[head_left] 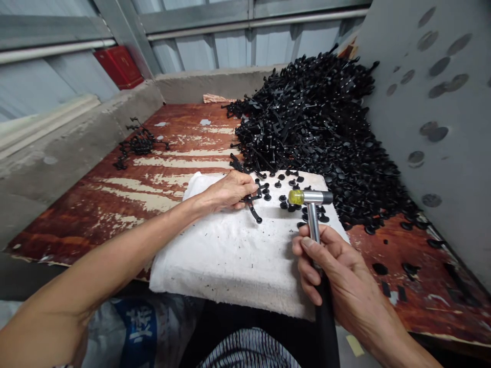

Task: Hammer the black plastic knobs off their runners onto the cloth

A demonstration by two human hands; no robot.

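My left hand (233, 190) is closed on a black bracket-like part (251, 208), whose slim arm sticks out below the fingers over the white cloth (222, 255). In my right hand (333, 260) is a mallet (313, 220) with a metal head, a yellow face on the left and a dark one on the right. Its head is raised above the cloth, apart from the black part. Several small round black pieces (267, 197) lie on the cloth between the two hands, some partly hidden behind the mallet head.
A large heap of black parts (307, 112) rises at the back right against a grey panel (433, 102). A small black pile (140, 140) lies left on the worn red-brown table (184, 133). A red box-like object (119, 66) rests on the ledge. Loose pieces (410, 269) lie at right.
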